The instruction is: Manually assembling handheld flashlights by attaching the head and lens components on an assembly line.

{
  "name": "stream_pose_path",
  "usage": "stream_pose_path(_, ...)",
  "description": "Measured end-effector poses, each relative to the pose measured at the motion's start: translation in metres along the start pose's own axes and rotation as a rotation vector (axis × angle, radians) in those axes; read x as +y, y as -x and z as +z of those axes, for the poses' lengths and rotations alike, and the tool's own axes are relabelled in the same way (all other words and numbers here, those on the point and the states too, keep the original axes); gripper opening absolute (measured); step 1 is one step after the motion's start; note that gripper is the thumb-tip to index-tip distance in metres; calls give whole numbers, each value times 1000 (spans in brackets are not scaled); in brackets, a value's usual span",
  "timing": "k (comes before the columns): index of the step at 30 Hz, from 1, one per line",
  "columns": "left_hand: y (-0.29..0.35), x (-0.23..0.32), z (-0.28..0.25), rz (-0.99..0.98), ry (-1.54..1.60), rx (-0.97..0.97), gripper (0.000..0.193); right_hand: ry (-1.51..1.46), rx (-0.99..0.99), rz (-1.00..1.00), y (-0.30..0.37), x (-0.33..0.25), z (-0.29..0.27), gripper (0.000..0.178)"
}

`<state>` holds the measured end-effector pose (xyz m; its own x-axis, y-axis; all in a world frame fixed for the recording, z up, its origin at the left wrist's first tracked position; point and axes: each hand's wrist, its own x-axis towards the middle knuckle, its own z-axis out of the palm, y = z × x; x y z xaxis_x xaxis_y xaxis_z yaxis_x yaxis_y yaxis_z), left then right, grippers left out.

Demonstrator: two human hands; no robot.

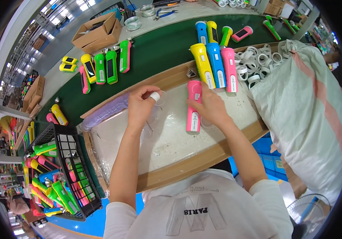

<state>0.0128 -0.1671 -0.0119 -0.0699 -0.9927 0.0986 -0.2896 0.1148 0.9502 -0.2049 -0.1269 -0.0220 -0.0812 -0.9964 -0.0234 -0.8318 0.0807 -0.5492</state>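
Right hand grips the pink torch, probably light, rigid, slick plastic; left hand pinches a clear lens.

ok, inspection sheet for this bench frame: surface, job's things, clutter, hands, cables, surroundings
surface: white tabletop in a wooden frame, under a clear film, beside a green belt.
job's things: pink flashlight lies on the tabletop; small white ring in the fingertips.
clutter: yellow, blue and pink flashlights in a row at the far edge; white rings heaped beside them.
hands: left hand pinches the ring; right hand rests on the pink flashlight.
cables: nothing seen.
surroundings: black crate of flashlights at left, white sack at right, cardboard box beyond the belt.
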Motion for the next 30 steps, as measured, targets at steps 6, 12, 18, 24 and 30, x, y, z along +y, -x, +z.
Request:
stream_pose_path(6, 9, 21, -16, -188, 485, 10, 12, -519, -46, -130, 0, -16, 10, 86)
stream_pose_path(12, 7, 18, -40, -179, 969, -29, 17, -586, -132, -565, 46, -30, -3, 89)
stream_pose_path(18, 31, 37, -30, -334, 861, -250, 25, -585, -161, -595, 60, -32, -9, 80)
stream_pose_path(24, 59, 54, 0, -81, 727, 56, 8, -545, 17, -490, 67, -49, 6, 79)
stream_pose_path(30, 70, 74, 4, 309, 180, 116, 7, -597, 10, -465, 70, -56, 11, 76)
